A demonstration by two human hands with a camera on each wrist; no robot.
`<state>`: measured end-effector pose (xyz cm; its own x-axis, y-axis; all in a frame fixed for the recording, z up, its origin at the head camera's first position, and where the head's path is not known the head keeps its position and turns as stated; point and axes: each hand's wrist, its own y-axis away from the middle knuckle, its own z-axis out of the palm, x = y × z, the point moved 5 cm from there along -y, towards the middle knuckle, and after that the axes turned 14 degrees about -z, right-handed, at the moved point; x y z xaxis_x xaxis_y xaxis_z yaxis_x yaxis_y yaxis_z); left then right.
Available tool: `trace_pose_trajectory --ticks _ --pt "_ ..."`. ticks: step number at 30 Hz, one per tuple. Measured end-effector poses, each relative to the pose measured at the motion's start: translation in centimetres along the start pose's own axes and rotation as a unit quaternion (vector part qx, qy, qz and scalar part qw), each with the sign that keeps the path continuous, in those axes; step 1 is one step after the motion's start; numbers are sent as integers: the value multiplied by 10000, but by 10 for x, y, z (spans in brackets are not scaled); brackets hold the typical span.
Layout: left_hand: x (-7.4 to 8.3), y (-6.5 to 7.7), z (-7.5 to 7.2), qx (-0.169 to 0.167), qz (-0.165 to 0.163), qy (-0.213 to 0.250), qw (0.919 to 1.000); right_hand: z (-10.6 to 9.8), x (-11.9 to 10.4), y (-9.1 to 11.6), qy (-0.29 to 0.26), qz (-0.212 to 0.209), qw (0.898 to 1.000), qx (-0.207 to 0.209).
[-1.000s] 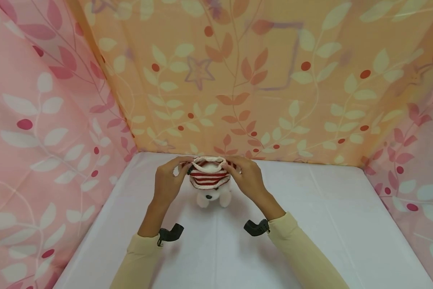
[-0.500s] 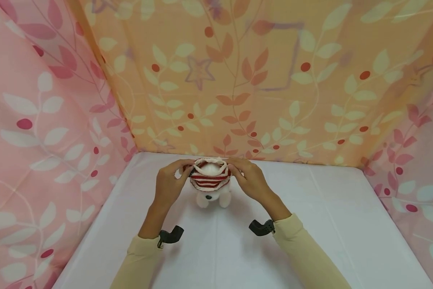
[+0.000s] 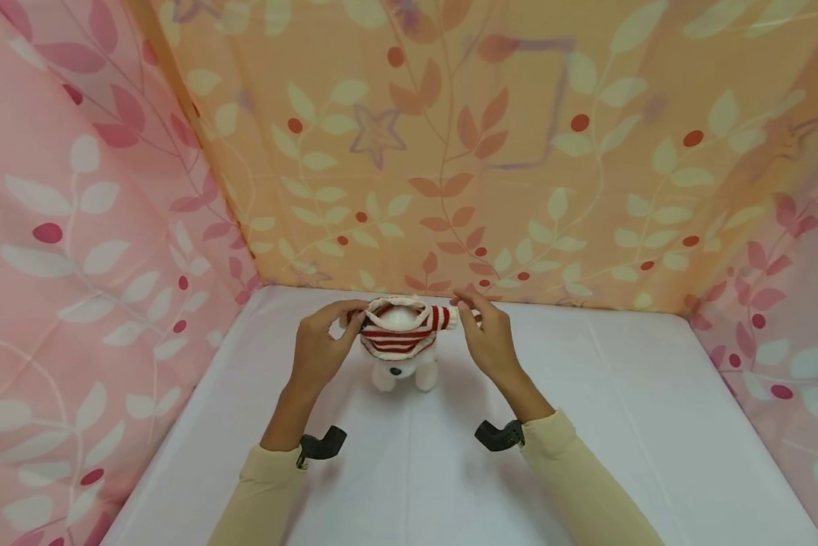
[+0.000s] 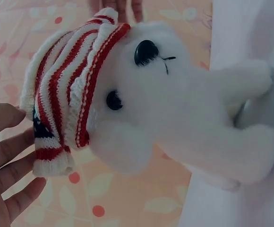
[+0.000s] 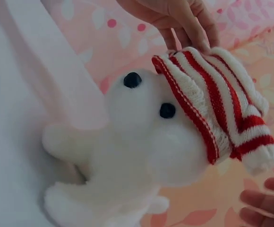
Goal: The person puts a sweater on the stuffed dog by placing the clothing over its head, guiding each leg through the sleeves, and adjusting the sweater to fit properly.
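Observation:
A white plush dog (image 3: 425,373) sits upright on the table, its black eyes and nose showing in both wrist views. Over the top of its head is a small knitted sweater (image 4: 64,78) with red and white stripes, short sleeves and a dark blue patch. The neck opening faces up, with white plush visible inside. My left hand (image 3: 318,345) holds the sweater's left side between thumb and fingers, near the sleeve. Just off the end of the right sleeve (image 3: 443,318), my right hand (image 3: 488,339) stands with fingers spread, holding nothing.
A white cloth covers the table (image 3: 620,425). Behind it hangs an orange leaf-patterned curtain (image 3: 409,174), close to the dog, with pink patterned curtains (image 3: 95,303) on both sides. Black camera mounts (image 3: 323,444) stick out from both wrists.
My right hand has let go of the sweater's right side and moved right, so the right sleeve now sticks out in view. The left hand has barely moved; the neck opening gapes a little wider.

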<state>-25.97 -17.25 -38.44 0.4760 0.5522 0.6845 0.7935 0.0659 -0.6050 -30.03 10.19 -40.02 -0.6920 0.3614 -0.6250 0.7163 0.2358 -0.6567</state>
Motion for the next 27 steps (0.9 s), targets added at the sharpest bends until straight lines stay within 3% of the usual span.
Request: trace_pose_trajectory --ticks 2,6,9,11,13,15,18,20,22,24,27 --pt "-1 0 0 -20 -34 123 9999 -1 10 5 12 458 9990 14" --pt "-3 2 -2 10 -137 276 9995 6 24 18 -493 1335 9883 -554" --pt "-7 2 -5 243 -388 309 9985 12 27 24 -1017 1656 9775 -815" --pt "-14 0 -9 453 -866 378 9945 14 27 24 -1261 1728 9733 -835" --pt "-25 -2 -11 461 -1541 601 9852 16 28 23 -1450 1779 9699 -816" --pt "-40 -4 -10 119 -2328 920 9681 17 28 22 -1614 1878 9653 -829" --pt "-61 -3 1 -972 -3364 1402 9261 19 30 21 -1833 2104 9565 -851" --pt "-72 0 11 -1720 -3789 1674 8938 21 30 20 -1942 2242 9509 -885" --pt "-78 5 19 -2257 -4022 1938 8659 23 30 20 -1992 2325 9476 -914" --pt "-80 8 25 -2566 -4085 2167 8487 25 30 20 -2005 2379 9458 -927" --pt "-78 10 32 -2730 -4072 2393 8381 26 29 19 -1967 2432 9455 -903"
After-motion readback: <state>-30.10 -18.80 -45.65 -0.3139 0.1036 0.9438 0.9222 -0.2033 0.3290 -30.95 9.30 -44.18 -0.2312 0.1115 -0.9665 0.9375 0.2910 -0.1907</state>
